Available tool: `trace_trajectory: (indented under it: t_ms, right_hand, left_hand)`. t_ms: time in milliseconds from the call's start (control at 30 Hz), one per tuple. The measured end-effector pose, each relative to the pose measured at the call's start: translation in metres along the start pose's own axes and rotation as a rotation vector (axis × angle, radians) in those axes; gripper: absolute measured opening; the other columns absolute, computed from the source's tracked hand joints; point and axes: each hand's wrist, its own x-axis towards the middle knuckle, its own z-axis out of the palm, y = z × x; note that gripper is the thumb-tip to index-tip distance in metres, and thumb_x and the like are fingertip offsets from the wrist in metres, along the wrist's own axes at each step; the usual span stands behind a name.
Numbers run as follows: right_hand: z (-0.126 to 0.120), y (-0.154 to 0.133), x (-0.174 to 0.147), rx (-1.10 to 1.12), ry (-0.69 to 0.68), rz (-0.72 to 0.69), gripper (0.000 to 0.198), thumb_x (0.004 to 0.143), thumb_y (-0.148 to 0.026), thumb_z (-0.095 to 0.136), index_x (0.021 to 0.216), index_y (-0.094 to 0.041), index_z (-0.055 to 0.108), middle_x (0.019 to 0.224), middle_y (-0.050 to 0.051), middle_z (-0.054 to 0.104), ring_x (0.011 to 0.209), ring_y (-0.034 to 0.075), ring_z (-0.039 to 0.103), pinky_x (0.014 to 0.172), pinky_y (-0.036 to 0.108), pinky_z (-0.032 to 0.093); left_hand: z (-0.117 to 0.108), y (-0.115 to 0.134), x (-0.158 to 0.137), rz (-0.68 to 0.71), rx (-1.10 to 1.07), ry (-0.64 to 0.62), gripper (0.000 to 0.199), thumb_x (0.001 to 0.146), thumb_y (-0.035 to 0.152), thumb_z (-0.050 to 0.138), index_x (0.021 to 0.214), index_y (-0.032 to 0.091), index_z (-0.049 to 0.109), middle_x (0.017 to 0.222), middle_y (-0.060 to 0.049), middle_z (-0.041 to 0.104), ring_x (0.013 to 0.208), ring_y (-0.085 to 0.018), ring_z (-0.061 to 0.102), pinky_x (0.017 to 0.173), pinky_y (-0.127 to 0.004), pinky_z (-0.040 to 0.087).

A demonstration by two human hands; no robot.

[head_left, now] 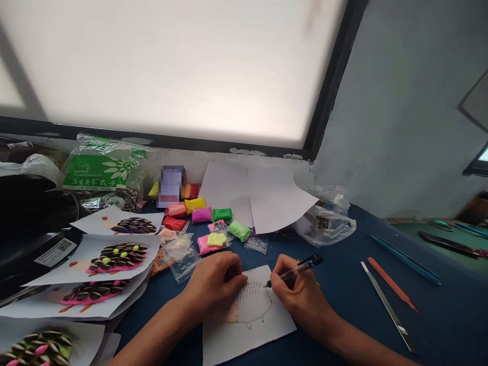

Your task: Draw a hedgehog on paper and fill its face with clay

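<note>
A white paper [259, 341] lies on the blue table, bearing a pen drawing of a rounded animal with short legs and rows of small marks on its back. A flat, pale peach patch [232, 312] covers its left end. My right hand [299, 295] grips a black pen [295, 271], its tip at the upper right of the drawing. Curled fingers of my left hand [215, 282] rest on the paper's upper left and hold it down; its fingertips are partly hidden.
Packets of coloured clay [201, 214] lie beyond my hands. At left are sheets with seed-covered animals [118, 256] and a green seed bag [102, 170]. Blank sheets [272, 198] and a plastic bag [328, 223] stand behind. Right: a blue pen [406, 259], orange tool [392, 284] and metal blade [387, 305].
</note>
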Motion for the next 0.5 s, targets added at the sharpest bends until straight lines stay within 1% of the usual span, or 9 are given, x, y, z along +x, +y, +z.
trace_trajectory:
  t_ms: [233, 500]
  right_hand:
    - [0.0005, -0.0019, 0.0007, -0.022, 0.009, -0.006, 0.021, 0.081, -0.029, 0.047, 0.062, -0.021, 0.042, 0.058, -0.003, 0.045, 0.054, 0.012, 0.044, 0.051, 0.023, 0.034]
    - [0.0031, 0.0023, 0.0000, 0.007, -0.005, -0.020, 0.019, 0.079, -0.025, 0.049, 0.063, -0.021, 0.041, 0.057, -0.004, 0.044, 0.053, 0.012, 0.043, 0.051, 0.023, 0.033]
  left_hand:
    - [-0.0002, 0.0004, -0.0001, 0.007, 0.012, -0.006, 0.017, 0.077, 0.034, 0.060, 0.069, 0.019, 0.057, 0.067, 0.002, 0.058, 0.063, -0.012, 0.049, 0.056, -0.024, 0.030]
    - [-0.0010, 0.0021, -0.0010, -0.003, 0.011, -0.008, 0.016, 0.077, 0.033, 0.059, 0.070, 0.019, 0.058, 0.068, 0.001, 0.060, 0.063, -0.013, 0.049, 0.058, -0.024, 0.031]
